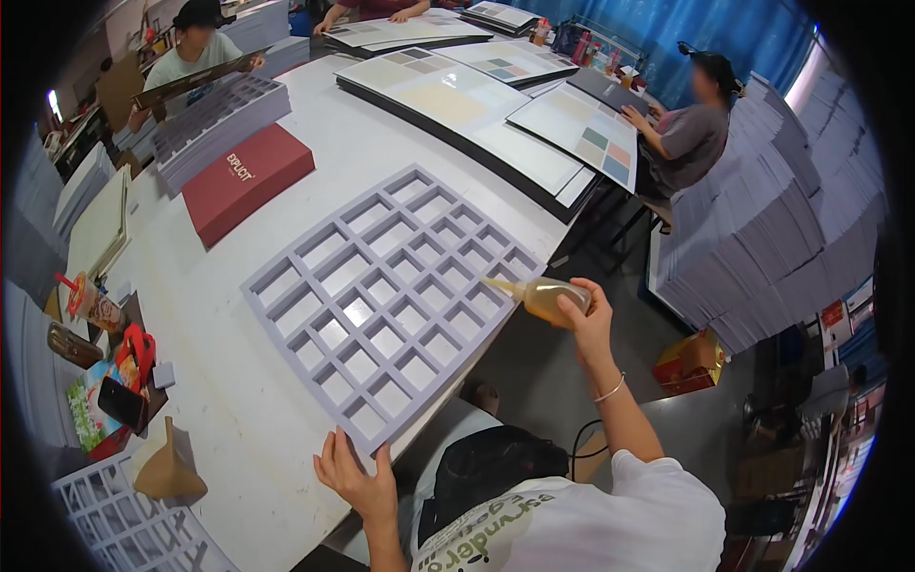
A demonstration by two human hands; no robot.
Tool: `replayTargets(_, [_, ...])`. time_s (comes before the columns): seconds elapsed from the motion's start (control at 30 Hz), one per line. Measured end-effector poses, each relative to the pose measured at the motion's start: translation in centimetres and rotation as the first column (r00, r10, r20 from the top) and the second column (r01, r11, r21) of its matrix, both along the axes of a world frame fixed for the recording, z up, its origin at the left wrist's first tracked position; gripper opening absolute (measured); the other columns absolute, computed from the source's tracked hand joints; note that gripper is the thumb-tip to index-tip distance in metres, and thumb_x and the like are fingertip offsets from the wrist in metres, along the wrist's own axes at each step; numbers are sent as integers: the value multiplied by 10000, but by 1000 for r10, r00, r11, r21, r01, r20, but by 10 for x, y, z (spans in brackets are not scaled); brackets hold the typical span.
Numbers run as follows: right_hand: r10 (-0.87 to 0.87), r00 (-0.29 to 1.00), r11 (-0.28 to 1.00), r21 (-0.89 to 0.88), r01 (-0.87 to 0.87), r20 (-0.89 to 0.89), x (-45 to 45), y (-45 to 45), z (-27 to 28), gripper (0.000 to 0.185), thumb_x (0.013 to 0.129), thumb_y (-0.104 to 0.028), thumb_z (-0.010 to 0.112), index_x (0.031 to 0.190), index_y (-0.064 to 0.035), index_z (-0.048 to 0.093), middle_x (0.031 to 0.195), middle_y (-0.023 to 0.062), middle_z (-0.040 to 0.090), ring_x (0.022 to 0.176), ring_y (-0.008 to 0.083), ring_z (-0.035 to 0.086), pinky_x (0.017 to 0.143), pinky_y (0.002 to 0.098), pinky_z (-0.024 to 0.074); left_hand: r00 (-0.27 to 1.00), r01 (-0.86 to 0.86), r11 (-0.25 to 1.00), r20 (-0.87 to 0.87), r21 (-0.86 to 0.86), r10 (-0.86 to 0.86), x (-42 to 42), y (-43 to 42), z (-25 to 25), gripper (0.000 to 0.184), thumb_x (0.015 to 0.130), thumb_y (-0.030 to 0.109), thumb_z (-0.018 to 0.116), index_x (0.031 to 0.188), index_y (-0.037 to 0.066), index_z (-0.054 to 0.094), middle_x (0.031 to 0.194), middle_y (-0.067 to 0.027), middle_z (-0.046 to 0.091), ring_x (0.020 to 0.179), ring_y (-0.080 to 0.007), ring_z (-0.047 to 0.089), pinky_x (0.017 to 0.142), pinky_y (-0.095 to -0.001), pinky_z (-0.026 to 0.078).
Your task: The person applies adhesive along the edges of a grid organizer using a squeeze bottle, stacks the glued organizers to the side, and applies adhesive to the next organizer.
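A grey grid frame (389,310) with several square and rectangular openings lies on the white table, its near corner toward me. My left hand (360,481) is at that corner, thumb on one side and fingers on the other, gripping it. In my right hand (591,319) is a squeeze bottle (553,302) of amber liquid, fingers wrapped round it. The bottle is tilted nearly level, and its pale nozzle points left over the frame's right edge. Whether the tip touches the frame, I cannot tell.
A red box (250,181) and a stack of grey grid frames (224,124) stand at the back left. Large sample boards (448,105) cover the far side. Co-workers (691,129) sit around the table. Another grid (114,515), a phone (122,402) and a drink cup (95,303) are at left.
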State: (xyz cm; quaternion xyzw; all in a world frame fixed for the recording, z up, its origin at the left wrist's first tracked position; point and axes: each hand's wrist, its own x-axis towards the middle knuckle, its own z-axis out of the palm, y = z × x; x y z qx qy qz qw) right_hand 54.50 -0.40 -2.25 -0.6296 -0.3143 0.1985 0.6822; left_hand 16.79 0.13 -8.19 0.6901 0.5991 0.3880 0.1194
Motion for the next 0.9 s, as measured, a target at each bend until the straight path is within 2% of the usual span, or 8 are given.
replayTargets(0.1, [53, 999, 998, -34, -53, -7, -31, -7, -4, 392, 838, -110, 746, 1172, -33, 556, 1023, 68, 635, 938, 133, 624, 779, 271, 541, 1000, -8, 1000, 8, -10, 8, -1, 0, 1, 623, 697, 139, 803, 1252, -19, 567, 1248, -187, 581, 1207, -331, 510, 1125, -527, 231])
replayTargets(0.2, [105, 994, 992, -63, -106, -21, -64, -12, -3, 385, 842, -94, 737, 1173, -29, 551, 1028, 57, 631, 947, 118, 612, 834, 254, 504, 999, -3, 1000, 37, -10, 4, -2, -1, 1, 626, 700, 144, 805, 1256, -20, 568, 1247, -201, 573, 1216, -341, 499, 1125, -527, 230])
replayTargets(0.57, [356, 930, 928, -83, -364, -95, -157, -12, 6, 405, 842, -30, 729, 1188, -6, 519, 1050, 56, 586, 966, 115, 588, 857, 251, 487, 998, -28, 1000, 48, 9, 27, 0, -3, 7, 639, 671, 154, 831, 1241, -6, 591, 1202, -203, 588, 1182, -338, 504, 1078, -508, 290])
replayTargets(0.7, [475, 874, 873, -75, -482, -100, -180, -9, -4, 435, 827, -22, 740, 1200, 2, 517, 1059, 66, 588, 970, 121, 588, 853, 237, 487, 992, -71, 983, 91, -170, 87, -4, -15, 17, 641, 655, 131, 836, 1235, -1, 597, 1155, -175, 617, 1084, -297, 538, 990, -432, 341])
replayTargets(0.73, [476, 843, 863, -52, -502, -250, -179, -8, -3, 442, 830, -44, 736, 1208, 1, 512, 1066, 81, 594, 958, 148, 605, 816, 263, 512, 988, -43, 976, 135, -213, 73, -7, -18, 18, 610, 695, 94, 817, 1254, -2, 590, 1198, -155, 620, 1114, -260, 561, 982, -395, 381])
replayTargets(0.83, [416, 644, 853, 31, -520, -642, -150, -4, 10, 468, 840, -112, 726, 1233, -4, 496, 1086, 127, 613, 923, 227, 656, 706, 340, 586, 810, 118, 893, 562, -434, 166, -11, -21, 31, 587, 760, 74, 781, 1284, -51, 547, 1187, -170, 621, 1160, -273, 561, 958, -387, 432])
replayTargets(0.87, [367, 713, 895, 19, -445, -597, -134, -5, 9, 460, 851, -142, 709, 1236, -13, 494, 1091, 145, 613, 905, 277, 672, 633, 389, 609, 713, 177, 887, 677, -427, 184, -13, -20, 31, 587, 788, 58, 758, 1309, -68, 518, 1239, -180, 597, 1178, -268, 558, 951, -368, 452])
replayTargets(0.9, [332, 747, 920, 22, -392, -575, -114, -7, 9, 461, 848, -142, 714, 1237, -21, 499, 1096, 133, 612, 917, 267, 668, 650, 370, 610, 596, 248, 878, 779, -410, 195, -17, -19, 30, 586, 816, 42, 736, 1333, -84, 489, 1291, -189, 573, 1197, -264, 555, 944, -349, 472])
